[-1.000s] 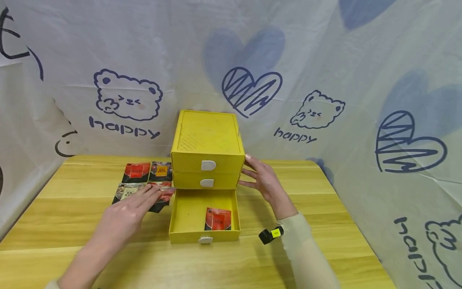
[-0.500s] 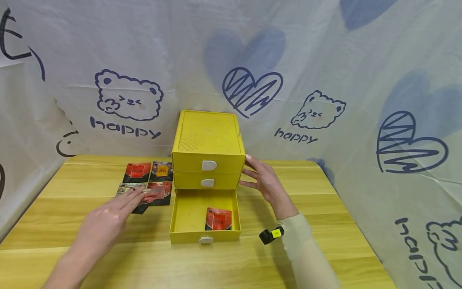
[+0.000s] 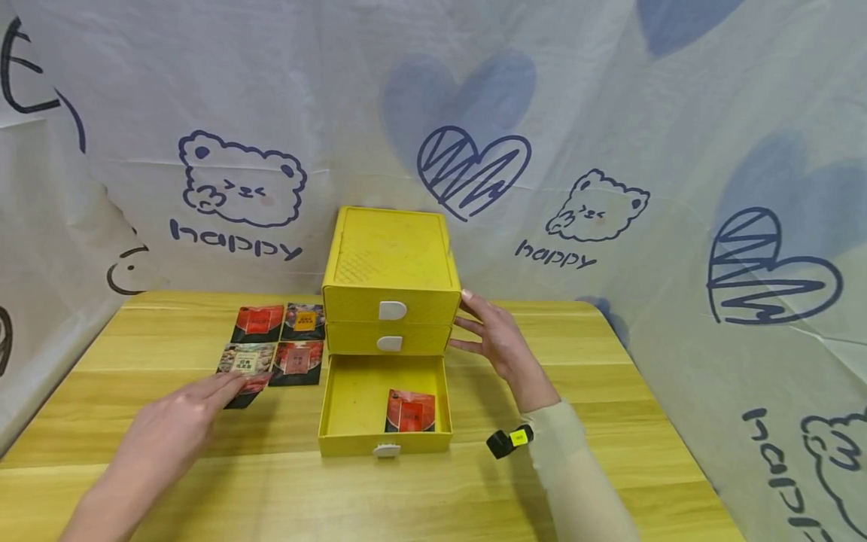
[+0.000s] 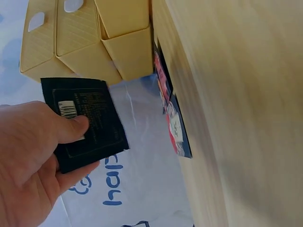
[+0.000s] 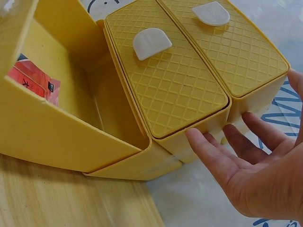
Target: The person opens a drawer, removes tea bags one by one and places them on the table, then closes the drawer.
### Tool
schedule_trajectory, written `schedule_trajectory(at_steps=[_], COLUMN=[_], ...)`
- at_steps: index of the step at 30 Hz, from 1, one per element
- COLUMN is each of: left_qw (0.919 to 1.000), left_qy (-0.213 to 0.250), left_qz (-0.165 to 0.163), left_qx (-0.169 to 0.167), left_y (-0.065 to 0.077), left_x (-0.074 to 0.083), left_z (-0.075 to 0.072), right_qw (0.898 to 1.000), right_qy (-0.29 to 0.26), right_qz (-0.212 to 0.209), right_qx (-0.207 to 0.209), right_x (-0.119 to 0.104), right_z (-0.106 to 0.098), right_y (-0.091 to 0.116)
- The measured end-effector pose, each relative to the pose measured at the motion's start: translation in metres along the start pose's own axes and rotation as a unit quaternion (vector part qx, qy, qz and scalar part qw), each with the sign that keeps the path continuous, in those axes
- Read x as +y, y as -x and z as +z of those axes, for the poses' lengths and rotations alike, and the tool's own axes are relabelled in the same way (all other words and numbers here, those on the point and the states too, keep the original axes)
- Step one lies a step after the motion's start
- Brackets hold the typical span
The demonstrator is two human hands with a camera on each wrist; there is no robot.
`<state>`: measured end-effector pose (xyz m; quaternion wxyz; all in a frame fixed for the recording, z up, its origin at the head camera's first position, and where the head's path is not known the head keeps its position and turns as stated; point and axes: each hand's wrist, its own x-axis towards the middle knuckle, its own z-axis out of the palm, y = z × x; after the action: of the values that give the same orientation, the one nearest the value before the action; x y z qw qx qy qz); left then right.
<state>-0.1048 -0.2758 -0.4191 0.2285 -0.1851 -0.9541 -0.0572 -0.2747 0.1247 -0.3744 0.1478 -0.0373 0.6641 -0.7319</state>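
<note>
My left hand (image 3: 177, 421) pinches a small flat packet between thumb and fingers. Its black back with a white barcode label faces the left wrist camera, where the packet (image 4: 92, 120) is held above the table. Several similar packets lie in two rows left of the drawers, among them a red one (image 3: 258, 322) and one with a cream label (image 3: 245, 359). With fingers spread and fairly straight, my right hand (image 3: 497, 339) touches the right side of the yellow drawer unit (image 3: 393, 248). The bottom drawer (image 3: 352, 446) is pulled out, and a red packet (image 3: 410, 412) lies in it.
The two upper drawers, each with a white tab (image 3: 391, 310), are closed. A wooden table (image 3: 576, 482) carries everything. White sheets printed with bears and hearts hang behind and at both sides. A small black device (image 3: 501, 443) is strapped at the right wrist.
My left hand has moved left and toward the front with the packet, away from the drawers, uncovering the red packet beneath its path. The right hand and drawers stay as they were.
</note>
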Motion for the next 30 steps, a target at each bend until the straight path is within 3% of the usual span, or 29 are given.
schedule_trajectory(at_steps=[17, 30], left_qw=[0.9906, 0.9781], left_qy=[-0.008, 0.005], left_qz=[-0.063, -0.077], left_qx=[-0.122, -0.193], left_y=[0.013, 0.017], left_x=[-0.012, -0.02], left_z=[0.015, 0.023], right_qw=[1.0, 1.0], right_qy=[0.005, 0.006], right_qz=[0.003, 0.004], right_qx=[0.009, 0.007], right_x=[-0.001, 0.0], right_z=[0.0, 0.001], right_y=[0.0, 0.0])
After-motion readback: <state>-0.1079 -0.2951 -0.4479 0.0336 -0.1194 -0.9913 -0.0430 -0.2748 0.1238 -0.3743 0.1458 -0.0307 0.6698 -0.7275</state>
